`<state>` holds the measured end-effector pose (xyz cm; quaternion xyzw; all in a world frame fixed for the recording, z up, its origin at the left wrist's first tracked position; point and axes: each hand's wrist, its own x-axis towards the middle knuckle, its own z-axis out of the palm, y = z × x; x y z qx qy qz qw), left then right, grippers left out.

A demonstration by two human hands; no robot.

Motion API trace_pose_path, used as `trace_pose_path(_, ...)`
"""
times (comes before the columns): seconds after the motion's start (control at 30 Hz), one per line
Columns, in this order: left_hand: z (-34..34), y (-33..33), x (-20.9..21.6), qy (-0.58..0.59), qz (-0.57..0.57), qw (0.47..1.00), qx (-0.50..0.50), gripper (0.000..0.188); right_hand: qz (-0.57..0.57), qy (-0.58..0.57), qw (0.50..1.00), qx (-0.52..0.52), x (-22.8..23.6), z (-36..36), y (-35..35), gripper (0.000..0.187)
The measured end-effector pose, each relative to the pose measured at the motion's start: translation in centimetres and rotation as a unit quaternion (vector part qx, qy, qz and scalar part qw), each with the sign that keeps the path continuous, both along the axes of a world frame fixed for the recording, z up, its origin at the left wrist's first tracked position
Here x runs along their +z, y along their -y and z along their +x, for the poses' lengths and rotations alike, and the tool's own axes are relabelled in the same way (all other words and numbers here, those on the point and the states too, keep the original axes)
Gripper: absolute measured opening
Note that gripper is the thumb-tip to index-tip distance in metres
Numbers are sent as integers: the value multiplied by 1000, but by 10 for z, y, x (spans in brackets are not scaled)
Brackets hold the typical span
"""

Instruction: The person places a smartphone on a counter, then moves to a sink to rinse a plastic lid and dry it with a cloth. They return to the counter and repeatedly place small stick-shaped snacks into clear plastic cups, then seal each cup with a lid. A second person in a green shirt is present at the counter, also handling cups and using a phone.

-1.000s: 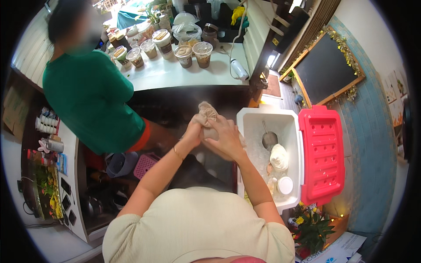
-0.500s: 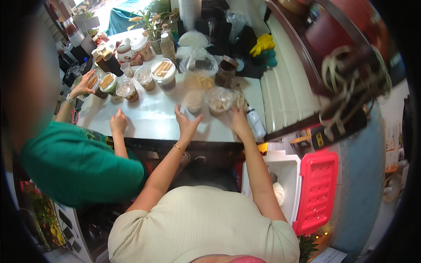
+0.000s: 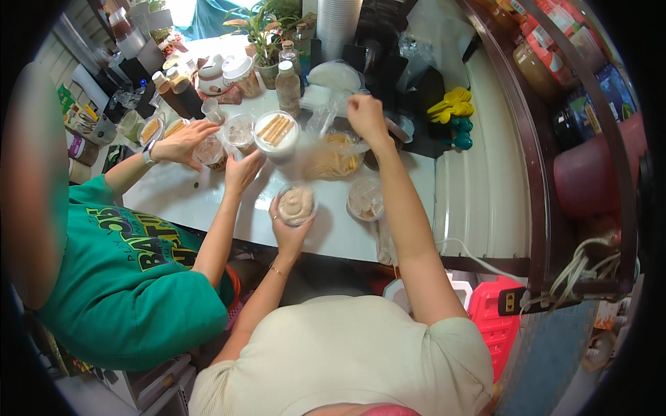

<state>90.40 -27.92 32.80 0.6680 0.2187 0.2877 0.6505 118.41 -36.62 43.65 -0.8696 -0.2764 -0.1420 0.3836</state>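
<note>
My left hand (image 3: pixel 290 234) is wrapped round a clear cup (image 3: pixel 296 204) topped with swirled beige cream, above the front part of the white counter. Farther off, my right hand (image 3: pixel 366 116) is closed above the far right side of a plastic bag of pale yellow sticks (image 3: pixel 333 159). What its fingers grip, if anything, is hidden. A second clear cup with pale contents (image 3: pixel 365 199) stands beneath my right forearm. Left of the bag is a tall cup topped with white cream and brown wafer sticks (image 3: pixel 277 132).
On the left, a co-worker in green has both hands around a clear cup (image 3: pixel 209 152). Behind stand a glass bottle (image 3: pixel 287 90), a potted plant (image 3: pixel 263 45) and stacked cups (image 3: pixel 338 21). Yellow spoons (image 3: pixel 452 104) hang at right; a shelf (image 3: pixel 538 201) juts in.
My left hand, open before, has taken hold of the cream-topped cup and drawn it nearer. My right hand has moved from the counter's near right up over the bag. The co-worker's hands have shifted right.
</note>
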Motion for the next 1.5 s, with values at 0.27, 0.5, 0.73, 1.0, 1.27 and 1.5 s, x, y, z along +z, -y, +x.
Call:
trace_pose_path(0.27, -25, -23, 0, -21, 9, 1000, 14, 87, -182, 65, 973, -124, 11, 82, -46, 19)
trace_pose_path(0.5, -24, -34, -1, -38, 70, 996, 33, 84, -89, 204, 968, -113, 34, 51, -17, 16)
trace_pose_path(0.73, -10, -38, 16, -59, 96, 993, 32, 75, 472, -148, 869, 22, 85, -120, 8, 9)
trace_pose_path(1.0, 4, -20, 10, -51, 29, 996, 74, 61, 347, -543, 763, 53, -43, -200, -7, 14)
trace_pose_path(1.27, -40, -42, -8, 16, -283, 956, 77, 14, 124, -288, 949, -46, -40, -217, 0, 23)
trace_pose_path(1.5, -28, -35, -2, 17, -253, 965, 63, 14, -44, -119, 991, 29, 10, -74, 3, 18)
